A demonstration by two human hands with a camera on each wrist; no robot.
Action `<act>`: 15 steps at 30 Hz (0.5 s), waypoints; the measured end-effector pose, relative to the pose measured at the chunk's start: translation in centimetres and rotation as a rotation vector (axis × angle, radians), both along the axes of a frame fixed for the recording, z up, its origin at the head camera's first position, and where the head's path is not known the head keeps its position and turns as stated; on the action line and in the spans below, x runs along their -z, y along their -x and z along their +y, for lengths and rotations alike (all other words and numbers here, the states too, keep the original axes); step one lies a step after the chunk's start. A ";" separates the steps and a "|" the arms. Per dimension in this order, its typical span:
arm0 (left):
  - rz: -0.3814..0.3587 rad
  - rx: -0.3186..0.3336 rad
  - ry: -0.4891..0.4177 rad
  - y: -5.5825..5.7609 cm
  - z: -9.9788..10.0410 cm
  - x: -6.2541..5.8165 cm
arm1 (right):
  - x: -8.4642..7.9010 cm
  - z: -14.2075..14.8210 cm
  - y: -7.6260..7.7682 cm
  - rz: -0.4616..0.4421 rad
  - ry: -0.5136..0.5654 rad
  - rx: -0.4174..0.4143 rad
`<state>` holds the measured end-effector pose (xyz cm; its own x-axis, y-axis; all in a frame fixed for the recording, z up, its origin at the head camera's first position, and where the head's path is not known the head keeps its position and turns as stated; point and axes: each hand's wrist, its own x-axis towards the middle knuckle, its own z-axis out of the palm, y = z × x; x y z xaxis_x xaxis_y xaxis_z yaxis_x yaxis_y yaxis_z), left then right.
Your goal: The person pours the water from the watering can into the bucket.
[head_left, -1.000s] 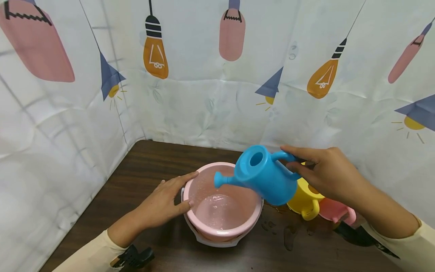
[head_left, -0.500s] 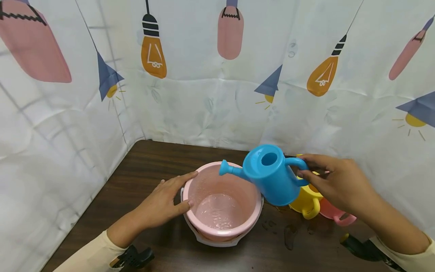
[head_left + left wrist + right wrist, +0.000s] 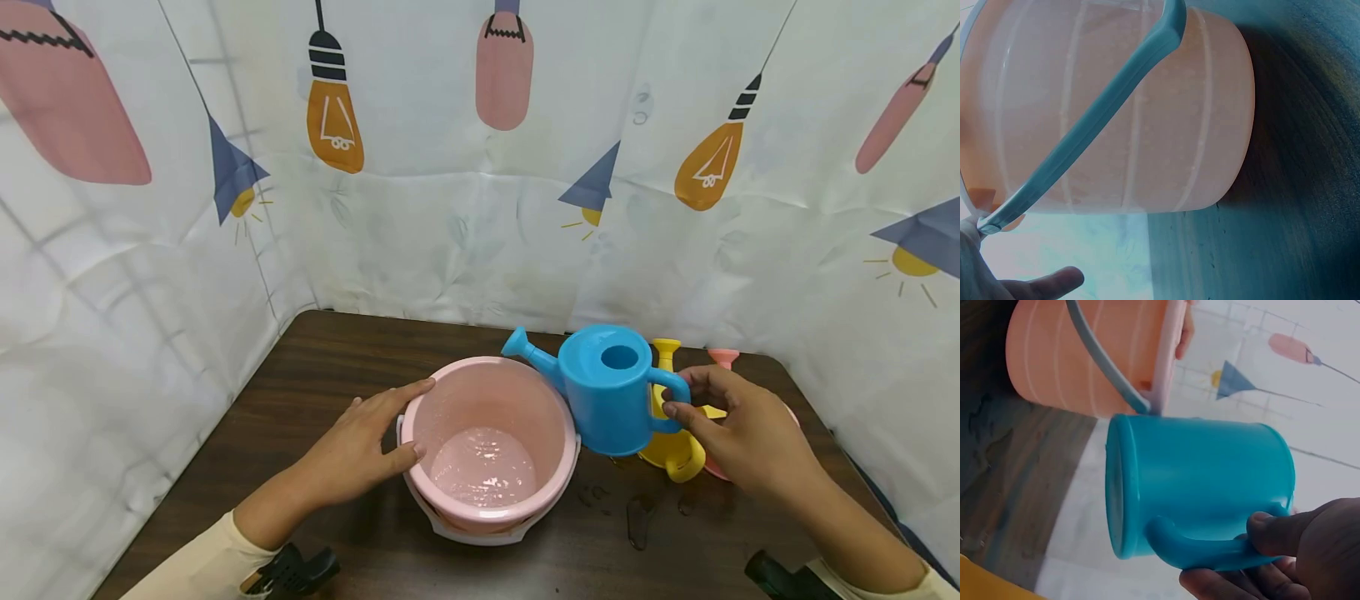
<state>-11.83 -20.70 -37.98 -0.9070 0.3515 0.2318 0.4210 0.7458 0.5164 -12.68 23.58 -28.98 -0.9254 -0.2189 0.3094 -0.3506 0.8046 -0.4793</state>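
Note:
A pink bucket [image 3: 487, 508] with a white handle stands on the dark table, a thin layer of water glinting at its bottom. My left hand [image 3: 348, 446] rests at the left of its rim, thumb and index finger spread apart; the left wrist view shows the bucket's ribbed side [image 3: 1104, 119] and pale handle [image 3: 1085, 134]. With my right hand [image 3: 750, 429] I grip the handle of a blue watering can [image 3: 607, 400], held nearly upright just right of the bucket. Its spout points left over the rim's far right. The right wrist view shows the can's body [image 3: 1204, 481] side on.
Behind the blue can and right hand stand a yellow watering can [image 3: 678, 458] and a pink one, whose spout [image 3: 723, 357] shows. Small puddles [image 3: 640, 521] lie on the table [image 3: 375, 342] in front of them. A patterned curtain [image 3: 450, 233] hangs behind and at the left.
The blue watering can has tilted back from pouring position to nearly upright and moved right, away from above the bucket. The left hand has stayed at the rim.

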 end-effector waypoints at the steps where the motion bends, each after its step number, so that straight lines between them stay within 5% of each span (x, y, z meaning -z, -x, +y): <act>1: 0.003 0.001 -0.001 0.0 0.0 0.0 | 0.3 0.1 0.0 0.000 0.017 -0.004; 6: 0.007 0.004 -0.003 0.0 0.0 -0.1 | 1.8 0.1 -0.1 0.002 0.086 -0.004; 15: 0.010 0.005 -0.008 -0.1 0.0 0.1 | 4.7 -0.3 -0.4 -0.125 0.181 0.122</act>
